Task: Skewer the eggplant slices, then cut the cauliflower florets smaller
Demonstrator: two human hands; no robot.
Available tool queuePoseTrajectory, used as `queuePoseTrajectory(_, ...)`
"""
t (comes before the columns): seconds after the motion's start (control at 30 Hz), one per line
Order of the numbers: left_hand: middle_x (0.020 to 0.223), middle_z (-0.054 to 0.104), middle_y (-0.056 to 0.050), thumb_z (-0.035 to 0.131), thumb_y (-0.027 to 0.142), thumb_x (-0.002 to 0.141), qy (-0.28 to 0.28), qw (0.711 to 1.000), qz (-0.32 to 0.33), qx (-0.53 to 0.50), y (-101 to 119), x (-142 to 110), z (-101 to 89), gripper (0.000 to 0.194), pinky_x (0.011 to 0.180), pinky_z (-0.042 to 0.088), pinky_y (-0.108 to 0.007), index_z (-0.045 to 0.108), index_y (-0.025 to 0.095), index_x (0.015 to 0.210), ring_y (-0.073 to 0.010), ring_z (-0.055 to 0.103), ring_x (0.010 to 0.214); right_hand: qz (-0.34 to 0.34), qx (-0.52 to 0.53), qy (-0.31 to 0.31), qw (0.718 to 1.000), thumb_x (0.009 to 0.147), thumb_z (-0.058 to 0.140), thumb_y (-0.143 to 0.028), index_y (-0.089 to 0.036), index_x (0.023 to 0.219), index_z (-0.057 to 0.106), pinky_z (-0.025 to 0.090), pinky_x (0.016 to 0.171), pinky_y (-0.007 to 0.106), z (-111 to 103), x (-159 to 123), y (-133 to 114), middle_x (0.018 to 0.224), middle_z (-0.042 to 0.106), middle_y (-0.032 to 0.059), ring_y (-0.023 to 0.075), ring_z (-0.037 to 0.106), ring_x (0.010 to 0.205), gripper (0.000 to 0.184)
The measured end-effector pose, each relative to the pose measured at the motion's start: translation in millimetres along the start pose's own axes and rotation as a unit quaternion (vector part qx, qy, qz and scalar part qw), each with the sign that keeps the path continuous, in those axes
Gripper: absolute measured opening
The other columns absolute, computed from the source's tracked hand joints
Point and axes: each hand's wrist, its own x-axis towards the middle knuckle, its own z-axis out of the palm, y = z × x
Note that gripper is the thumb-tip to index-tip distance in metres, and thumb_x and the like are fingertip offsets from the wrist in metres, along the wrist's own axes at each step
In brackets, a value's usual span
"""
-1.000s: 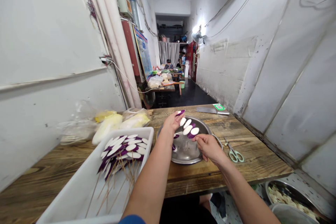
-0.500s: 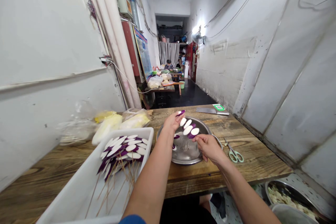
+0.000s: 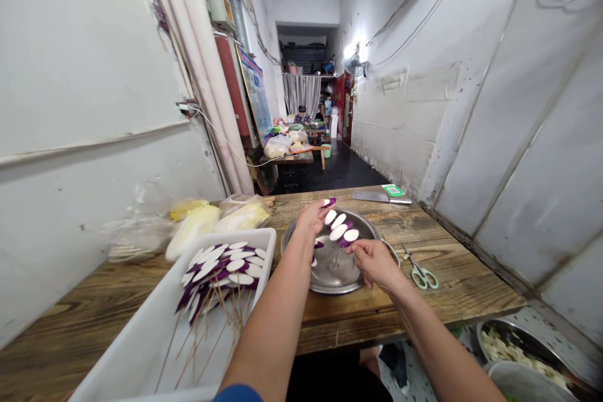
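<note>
My right hand [image 3: 374, 262] is closed on a thin skewer carrying several white, purple-edged eggplant slices [image 3: 340, 228], held over a round metal basin [image 3: 335, 267]. My left hand [image 3: 311, 218] pinches one more eggplant slice [image 3: 328, 202] at the skewer's far tip. A few loose slices lie in the basin. A white plastic tray [image 3: 155, 333] at the left holds several finished eggplant skewers [image 3: 221, 267].
Green-handled scissors [image 3: 421, 274] lie right of the basin. A cleaver [image 3: 377, 197] rests at the table's far edge beside a green card. Plastic bags with yellow food [image 3: 207, 217] sit by the left wall. Metal bowls [image 3: 518, 352] stand low at the right. A person sits far down the corridor.
Nothing but a slight shift of the camera; both hands stay over the basin with the skewer and slice.
</note>
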Motion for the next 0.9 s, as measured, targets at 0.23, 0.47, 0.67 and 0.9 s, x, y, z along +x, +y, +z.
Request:
queuePoseTrajectory(0.23, 0.064, 0.067, -0.008, 0.050, 0.002, 0.081, -0.022, 0.998, -0.030, 0.043, -1, 2, 0.8, 0.012, 0.053, 0.051, -0.021, 0.061, 0.007, 0.081, -0.0135, 0.064, 0.056, 0.005, -0.004, 0.004, 1.000, 0.077, 0.041, -0.027, -0.013, 0.088, 0.060, 0.025, 0.023, 0.019, 0, 0, 1, 0.035, 0.031, -0.0137, 0.0063, 0.027, 0.020, 0.027)
queuePoseTrajectory(0.47, 0.064, 0.066, -0.007, 0.058, 0.008, 0.077, -0.050, 0.994, -0.049, 0.082, -7, -1, 2.7, 0.005, 0.051, 0.052, -0.026, 0.062, 0.007, 0.081, -0.0125, 0.059, 0.048, -0.013, -0.006, 0.022, 1.000, 0.079, 0.039, -0.026, -0.015, 0.086, 0.060, 0.026, 0.023, 0.020, 2, 6, 11, 0.037, 0.033, -0.0124, 0.0078, 0.030, 0.021, 0.025)
queuePoseTrajectory(0.67, 0.065, 0.066, -0.007, 0.059, 0.011, 0.078, -0.041, 0.994, -0.043, 0.094, -19, -2, 8.6, 0.008, 0.052, 0.052, -0.026, 0.062, 0.008, 0.085, -0.0143, 0.061, 0.052, -0.051, -0.039, 0.062, 0.996, 0.081, 0.039, -0.030, -0.017, 0.078, 0.057, 0.027, 0.025, 0.020, 4, 8, 18, 0.042, 0.036, -0.0099, 0.0081, 0.035, 0.022, 0.022)
queuePoseTrajectory(0.9, 0.065, 0.064, -0.008, 0.049, 0.056, 0.083, -0.096, 0.992, -0.083, 0.007, -4, -13, 7.4, 0.046, 0.051, 0.052, -0.031, 0.059, 0.011, 0.090, -0.0206, 0.065, 0.058, -0.079, -0.029, 0.083, 0.993, 0.083, 0.040, -0.036, -0.019, 0.080, 0.055, 0.026, 0.025, 0.020, 6, 8, 20, 0.046, 0.040, -0.0089, 0.0084, 0.037, 0.024, 0.023)
